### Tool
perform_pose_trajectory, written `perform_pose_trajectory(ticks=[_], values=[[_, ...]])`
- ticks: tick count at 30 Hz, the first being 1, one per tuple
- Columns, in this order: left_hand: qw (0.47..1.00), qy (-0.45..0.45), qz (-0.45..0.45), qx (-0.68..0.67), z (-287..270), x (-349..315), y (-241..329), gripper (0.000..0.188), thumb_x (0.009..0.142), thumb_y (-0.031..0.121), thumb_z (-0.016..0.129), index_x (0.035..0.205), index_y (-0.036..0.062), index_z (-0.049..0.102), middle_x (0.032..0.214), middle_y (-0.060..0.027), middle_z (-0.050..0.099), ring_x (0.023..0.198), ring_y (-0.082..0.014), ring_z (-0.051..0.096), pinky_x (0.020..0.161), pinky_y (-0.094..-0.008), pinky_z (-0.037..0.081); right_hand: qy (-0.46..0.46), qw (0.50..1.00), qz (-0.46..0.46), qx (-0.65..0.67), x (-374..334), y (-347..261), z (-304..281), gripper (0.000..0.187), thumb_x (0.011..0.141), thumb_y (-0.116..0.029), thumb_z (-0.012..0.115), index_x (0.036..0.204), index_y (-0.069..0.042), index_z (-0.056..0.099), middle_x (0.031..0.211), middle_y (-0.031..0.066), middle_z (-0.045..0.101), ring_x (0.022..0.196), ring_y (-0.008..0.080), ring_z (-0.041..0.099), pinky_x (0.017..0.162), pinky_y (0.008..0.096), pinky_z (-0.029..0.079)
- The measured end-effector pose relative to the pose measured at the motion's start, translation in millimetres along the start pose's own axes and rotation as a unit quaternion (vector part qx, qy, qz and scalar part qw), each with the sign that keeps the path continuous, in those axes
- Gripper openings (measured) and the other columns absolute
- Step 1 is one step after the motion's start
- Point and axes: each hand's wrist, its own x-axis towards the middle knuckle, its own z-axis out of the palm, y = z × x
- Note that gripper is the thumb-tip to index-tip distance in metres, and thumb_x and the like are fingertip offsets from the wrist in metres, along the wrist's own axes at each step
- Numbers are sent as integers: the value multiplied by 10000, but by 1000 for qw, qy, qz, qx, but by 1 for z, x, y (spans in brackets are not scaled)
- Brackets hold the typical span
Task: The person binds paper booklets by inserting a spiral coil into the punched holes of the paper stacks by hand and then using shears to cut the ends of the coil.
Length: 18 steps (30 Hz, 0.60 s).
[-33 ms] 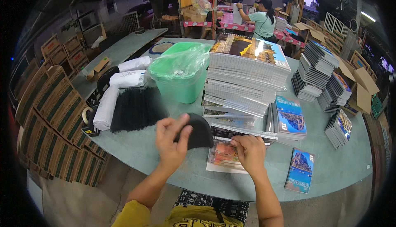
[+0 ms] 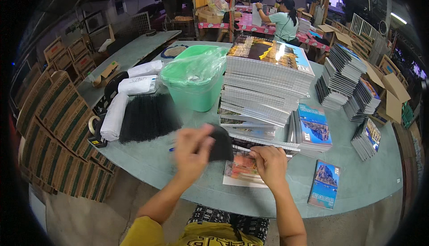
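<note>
My left hand (image 2: 191, 153), smeared by motion, is closed on a flat black piece (image 2: 221, 144) with a rounded edge. That piece stands beside the left end of a printed sheet or notebook (image 2: 243, 168) lying on the table in front of me. My right hand (image 2: 270, 162) is closed, thumb and fingertips pinching at the far edge of it, where a thin pale strip (image 2: 241, 148) runs. Whether the fingers grip the strip or the sheet is hard to make out. Just beyond rises a tall stack of notebooks (image 2: 263, 83).
Left of the stack stand a green bin (image 2: 196, 92) with a plastic bag, thin black strands (image 2: 147, 118) and white rolls (image 2: 115, 117). To the right lie a blue spiral notebook (image 2: 325, 184) and more notebook stacks (image 2: 333, 78). Cartons (image 2: 56, 116) line the left; a person (image 2: 286, 22) works behind.
My left hand has shifted slightly right with the black piece, and a bit of blue now shows beside it. My right hand stays in place.
</note>
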Motion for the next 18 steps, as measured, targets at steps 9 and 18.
perform_pose_trajectory(ticks=[9, 18], values=[[988, 133, 83, -10, 4, 16, 17, 437, 692, -3, 716, 1104, 132, 658, 842, -83, 502, 670, -176, 497, 605, -272, 430, -10, 999, 2, -34, -2, 0, -7, 99, 758, -97, 658, 853, -68, 662, 774, 66, 635, 732, 257, 574, 670, 365, 404], [1000, -15, -7, -24, -7, 19, 10, 387, 713, 54, 713, 1080, 171, 675, 833, -72, 529, 739, -207, 532, 657, -285, 446, -42, 991, 101, 79, -11, 26, -47, 130, 754, -89, 684, 875, -46, 666, 778, 72, 649, 722, 208, 600, 665, 333, 451]])
